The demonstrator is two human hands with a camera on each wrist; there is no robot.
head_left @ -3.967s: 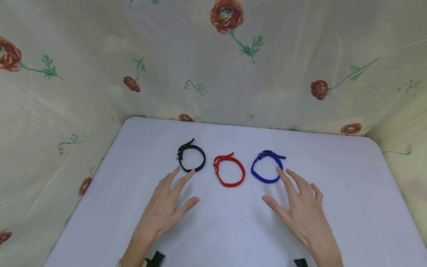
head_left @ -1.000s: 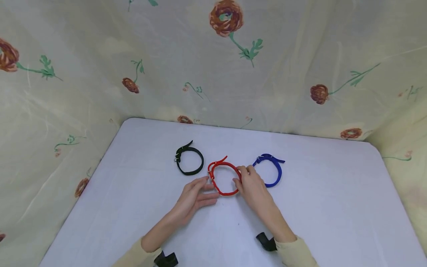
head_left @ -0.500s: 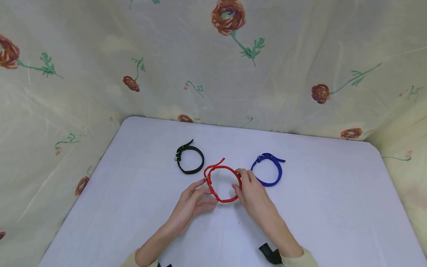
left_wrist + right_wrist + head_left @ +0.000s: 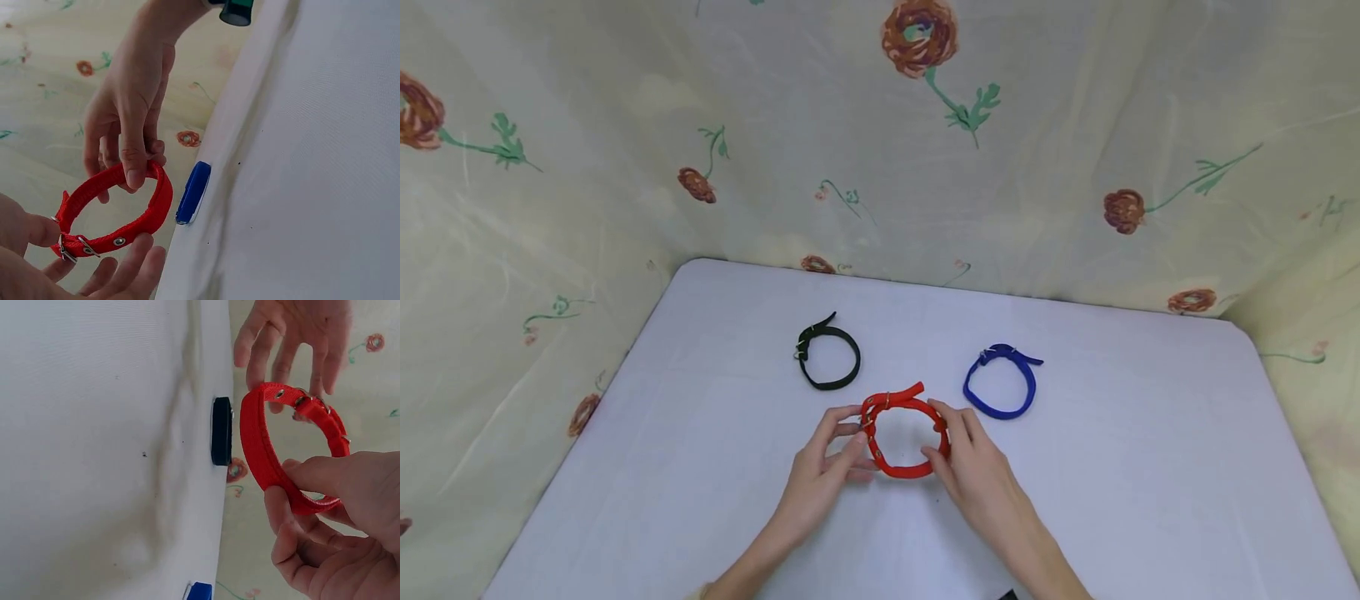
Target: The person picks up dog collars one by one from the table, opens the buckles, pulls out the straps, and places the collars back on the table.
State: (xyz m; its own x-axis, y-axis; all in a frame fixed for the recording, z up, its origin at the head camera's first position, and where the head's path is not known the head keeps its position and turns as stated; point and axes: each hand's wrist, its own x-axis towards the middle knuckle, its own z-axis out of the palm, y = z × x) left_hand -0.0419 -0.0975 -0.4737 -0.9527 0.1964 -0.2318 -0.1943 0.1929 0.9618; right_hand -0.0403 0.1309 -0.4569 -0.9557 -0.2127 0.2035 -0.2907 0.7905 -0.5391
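Observation:
A red collar with metal eyelets and a buckle is held up above the white table, nearer to me than the other two collars. My right hand pinches its right side between thumb and fingers. At the buckle end, my left hand has its thumb and index finger on the strap, the other fingers spread below it. The left wrist view shows the buckle of the red collar by the left thumb. From the right wrist, the right thumb lies inside the loop of the red collar.
A black collar lies on the table at the back left, buckled in a loop. To the right lies a blue collar, also looped. A flowered curtain hangs behind and at both sides of the table.
Both hands came inward to the red collar from an open, apart position. The collar has been lifted and drawn toward me, and the left thumb has come onto its buckle end.

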